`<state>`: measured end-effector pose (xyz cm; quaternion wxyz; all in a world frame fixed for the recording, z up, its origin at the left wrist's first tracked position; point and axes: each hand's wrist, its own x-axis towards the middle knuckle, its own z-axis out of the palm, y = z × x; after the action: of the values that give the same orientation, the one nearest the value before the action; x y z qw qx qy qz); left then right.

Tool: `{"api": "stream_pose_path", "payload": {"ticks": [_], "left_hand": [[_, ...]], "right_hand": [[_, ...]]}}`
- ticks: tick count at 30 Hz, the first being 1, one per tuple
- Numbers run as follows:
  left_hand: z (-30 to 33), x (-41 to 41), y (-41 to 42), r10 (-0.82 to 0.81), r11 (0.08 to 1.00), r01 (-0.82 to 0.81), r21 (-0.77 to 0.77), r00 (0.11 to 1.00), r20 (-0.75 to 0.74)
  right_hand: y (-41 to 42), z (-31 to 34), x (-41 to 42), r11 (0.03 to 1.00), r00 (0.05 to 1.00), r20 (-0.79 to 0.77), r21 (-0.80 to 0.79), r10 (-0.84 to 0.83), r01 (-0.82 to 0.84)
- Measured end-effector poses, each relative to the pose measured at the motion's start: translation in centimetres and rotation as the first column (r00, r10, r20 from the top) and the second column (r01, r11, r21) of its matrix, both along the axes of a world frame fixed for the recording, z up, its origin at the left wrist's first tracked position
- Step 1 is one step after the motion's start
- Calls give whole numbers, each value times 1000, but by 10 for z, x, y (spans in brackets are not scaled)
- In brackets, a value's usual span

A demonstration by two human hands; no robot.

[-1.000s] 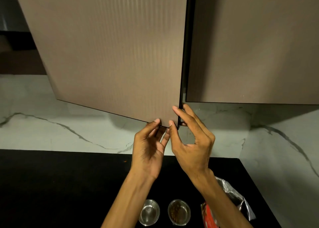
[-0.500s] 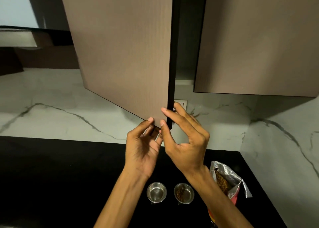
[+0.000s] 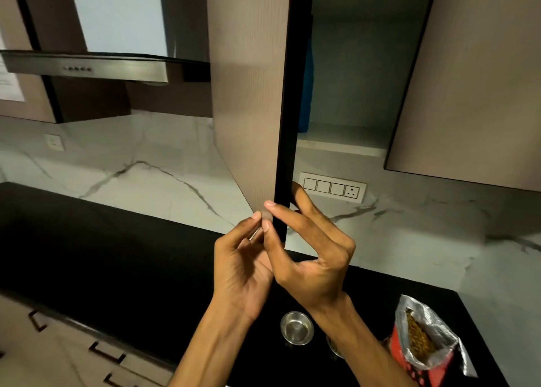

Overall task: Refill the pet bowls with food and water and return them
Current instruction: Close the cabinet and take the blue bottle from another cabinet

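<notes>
Fingers of both the left hand and right hand pinch the cabinet door at its lower corner. Below, near the counter's right end, an empty steel bowl stands beside an open kibble bag.

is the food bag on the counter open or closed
Open. The food bag stands on the black counter with its silver top spread apart, and brown kibble shows inside the mouth.
</notes>
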<state>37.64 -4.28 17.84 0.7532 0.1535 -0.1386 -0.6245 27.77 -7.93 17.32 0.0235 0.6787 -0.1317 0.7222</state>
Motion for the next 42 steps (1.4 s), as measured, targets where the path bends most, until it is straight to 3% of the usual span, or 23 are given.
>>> {"api": "stream_pose_path", "payload": {"ticks": [9,21,26,32,42], "left_hand": [[12,18,36,125,992,-125,23,992,12],[6,55,56,294,954,-298,-26,951,-97],[0,80,60,342,938,-343,-44,939,-18],[1,102,66,449,893,-448,50,893,-11],[7,140,72,519,853,-516,77,854,-23]], "right_hand": [[16,3,39,986,986,-31,20,166,-166],[27,4,82,932,923,-129,77,362,-354],[29,4,108,900,886,-168,144,432,-412],[35,3,146,895,876,-197,172,441,-412],[41,-1,198,885,860,-233,229,454,-405]]}}
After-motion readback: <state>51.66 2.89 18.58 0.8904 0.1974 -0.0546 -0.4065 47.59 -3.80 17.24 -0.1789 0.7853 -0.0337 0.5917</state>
